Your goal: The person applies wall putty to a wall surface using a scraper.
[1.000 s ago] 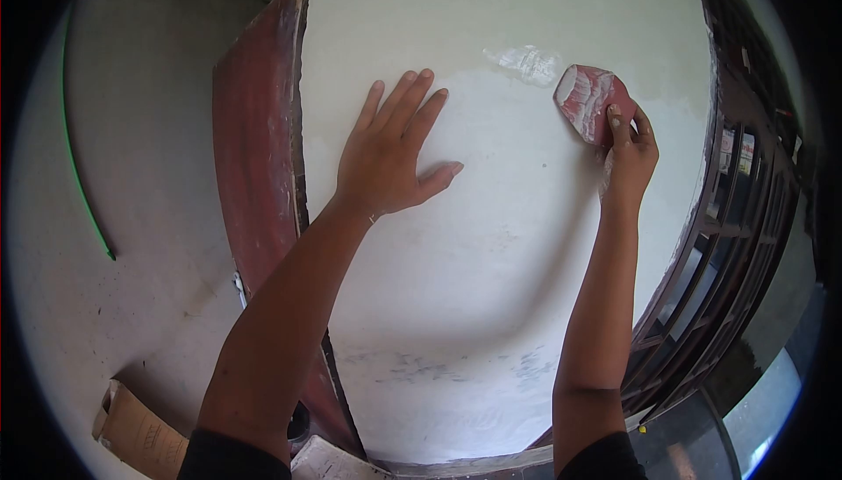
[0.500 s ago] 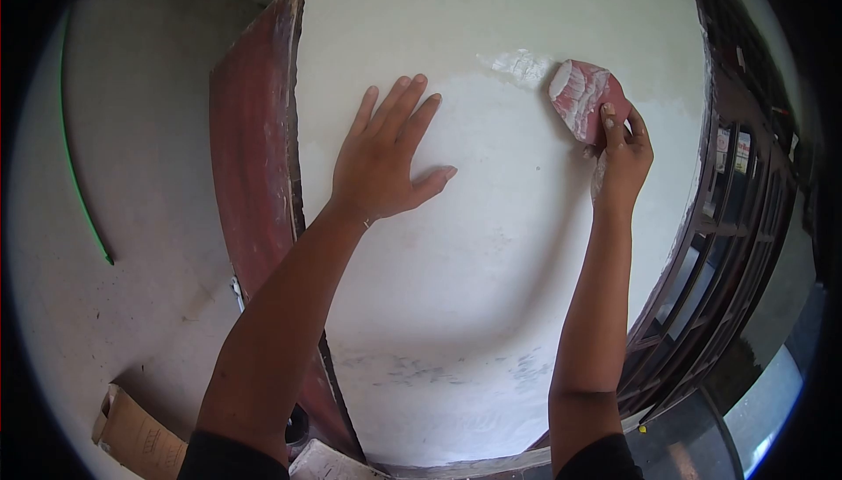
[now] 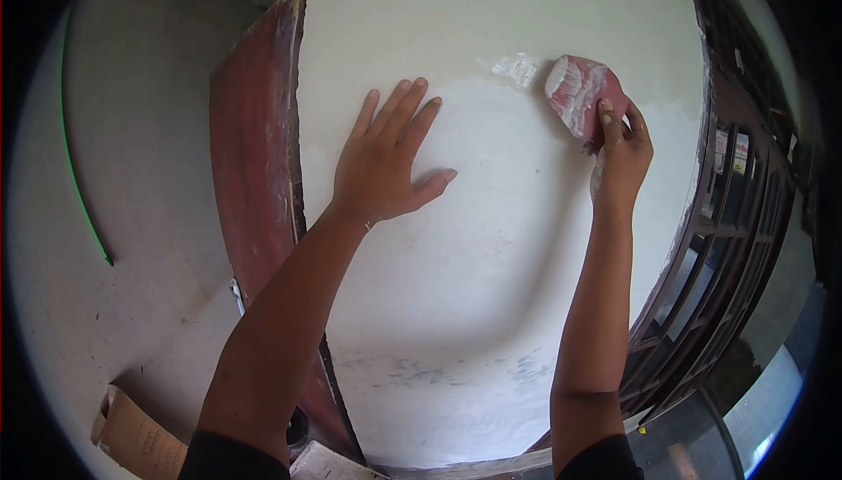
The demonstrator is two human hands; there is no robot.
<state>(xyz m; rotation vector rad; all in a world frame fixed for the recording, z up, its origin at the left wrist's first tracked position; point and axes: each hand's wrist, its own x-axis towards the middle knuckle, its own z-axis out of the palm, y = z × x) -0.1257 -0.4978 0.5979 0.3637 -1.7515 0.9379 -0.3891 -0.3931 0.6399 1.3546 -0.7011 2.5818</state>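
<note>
My left hand [image 3: 381, 160] lies flat with fingers spread against a pale, whitish wall [image 3: 474, 252]. To the right, my right hand [image 3: 623, 151] grips a red putty scraper [image 3: 605, 85] by its lower right side, thumb on the near face. Thick white paste covers the scraper's left part. Just left of its edge, a glossy wet patch of white putty [image 3: 516, 69] shows on the wall. Whether the scraper touches the wall cannot be made out.
A reddish wooden door [image 3: 254, 129] stands at the wall's left edge. Dark window grilles [image 3: 732, 217] run along the right. At lower left is a cardboard box [image 3: 145, 440]; a green cord [image 3: 74, 164] hangs farther left.
The scraper in my right hand has shifted very slightly up and left, and the wet patch's shine looks a little different. My left hand has hardly moved.
</note>
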